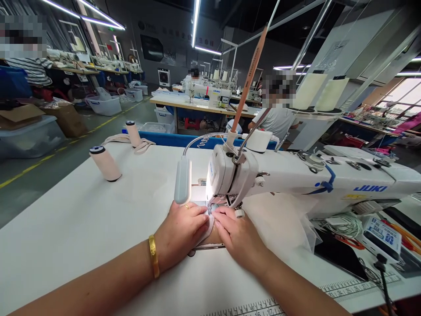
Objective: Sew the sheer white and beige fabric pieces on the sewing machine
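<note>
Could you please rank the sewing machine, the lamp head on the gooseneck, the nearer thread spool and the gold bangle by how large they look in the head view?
1. Sewing machine, by far the largest.
2. Lamp head and nearer thread spool: look alike, so unranked.
3. Gold bangle, smallest, though nearest the camera.

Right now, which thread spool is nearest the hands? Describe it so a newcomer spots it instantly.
Start at the white sewing machine on the white table and look left past its lamp. The nearer spool stands alone, tilted, on bare tabletop. Unlike the far spool at the table's back edge, it has no cream strap beside it.
</note>
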A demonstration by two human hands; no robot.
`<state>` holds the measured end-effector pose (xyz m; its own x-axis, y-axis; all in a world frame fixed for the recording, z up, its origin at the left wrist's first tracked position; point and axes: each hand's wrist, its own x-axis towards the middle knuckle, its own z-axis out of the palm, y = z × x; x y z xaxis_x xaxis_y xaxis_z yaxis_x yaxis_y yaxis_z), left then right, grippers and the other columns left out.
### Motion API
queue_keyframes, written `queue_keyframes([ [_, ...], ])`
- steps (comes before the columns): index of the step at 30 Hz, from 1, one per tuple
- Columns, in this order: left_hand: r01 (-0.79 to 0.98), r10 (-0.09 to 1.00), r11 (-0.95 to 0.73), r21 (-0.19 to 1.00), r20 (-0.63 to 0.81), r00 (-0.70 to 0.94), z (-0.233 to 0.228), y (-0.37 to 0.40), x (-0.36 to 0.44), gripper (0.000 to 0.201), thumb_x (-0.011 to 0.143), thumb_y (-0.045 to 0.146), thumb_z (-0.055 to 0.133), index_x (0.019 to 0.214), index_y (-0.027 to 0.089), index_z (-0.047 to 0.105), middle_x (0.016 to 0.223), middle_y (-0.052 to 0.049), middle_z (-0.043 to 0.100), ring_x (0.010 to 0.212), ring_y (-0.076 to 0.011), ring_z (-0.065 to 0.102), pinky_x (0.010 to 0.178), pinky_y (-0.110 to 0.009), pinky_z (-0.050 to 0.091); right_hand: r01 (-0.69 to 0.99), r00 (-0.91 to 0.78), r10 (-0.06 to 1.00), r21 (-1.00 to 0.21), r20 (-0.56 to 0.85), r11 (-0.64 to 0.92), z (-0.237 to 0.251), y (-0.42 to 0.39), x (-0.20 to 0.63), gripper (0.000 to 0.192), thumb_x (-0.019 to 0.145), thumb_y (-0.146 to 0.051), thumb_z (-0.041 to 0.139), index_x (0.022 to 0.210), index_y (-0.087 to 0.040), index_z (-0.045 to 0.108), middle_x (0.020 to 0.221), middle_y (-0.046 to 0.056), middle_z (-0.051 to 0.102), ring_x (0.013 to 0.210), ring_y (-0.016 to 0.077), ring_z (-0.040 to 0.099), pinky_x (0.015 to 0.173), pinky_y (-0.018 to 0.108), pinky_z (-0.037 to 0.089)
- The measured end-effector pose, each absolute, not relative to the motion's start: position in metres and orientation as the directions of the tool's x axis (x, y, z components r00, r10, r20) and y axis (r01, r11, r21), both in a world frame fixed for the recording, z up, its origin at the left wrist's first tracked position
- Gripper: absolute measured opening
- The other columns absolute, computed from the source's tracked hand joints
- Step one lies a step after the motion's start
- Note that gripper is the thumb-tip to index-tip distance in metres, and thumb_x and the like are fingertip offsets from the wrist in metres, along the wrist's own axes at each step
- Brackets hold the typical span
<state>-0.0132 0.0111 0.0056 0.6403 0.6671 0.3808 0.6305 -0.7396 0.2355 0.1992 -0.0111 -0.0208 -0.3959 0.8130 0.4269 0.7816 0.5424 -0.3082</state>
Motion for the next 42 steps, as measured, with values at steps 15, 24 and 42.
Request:
queue_keyframes([
  [15,0.553,0.648,-0.761,0.339,0.419,0.636,-0.004,0.007,-0.017,0.025,0.079,-0.002,0.041,0.082,0.021,0.050,0.080,-0.003,0.060,0.071,-0.0192,0.052,0.066,-0.031,0.041,0.641,-0.498,0.737,-0.378,0.457,0.668,-0.014,-0.015,0.198,0.022,0.099,-0.006,0.045,0.093,-0.022,0.058,0.093,0.004,0.069,0.086,0.0209,0.061,0.074,0.033,0.048],
  [24,0.544,0.639,-0.769,0.336,0.419,0.645,0.000,0.023,-0.016,0.028,0.087,0.007,0.044,0.089,0.020,0.068,0.084,-0.005,0.058,0.075,-0.0204,0.052,0.066,-0.031,0.042,0.602,-0.392,0.831,-0.573,0.395,0.557,-0.011,-0.015,0.199,0.018,0.103,-0.019,0.048,0.091,-0.023,0.060,0.087,0.001,0.069,0.082,0.0196,0.061,0.077,0.033,0.047],
  [42,0.497,0.688,-0.710,0.498,0.344,0.639,-0.004,0.037,-0.016,0.029,0.087,0.011,0.051,0.094,0.023,0.076,0.089,-0.004,0.063,0.084,-0.0196,0.062,0.074,-0.030,0.050,0.543,-0.232,0.935,-0.762,0.267,0.352,-0.003,-0.016,0.194,0.019,0.101,-0.033,0.053,0.089,-0.024,0.066,0.081,0.001,0.067,0.080,0.0203,0.063,0.066,0.029,0.045],
])
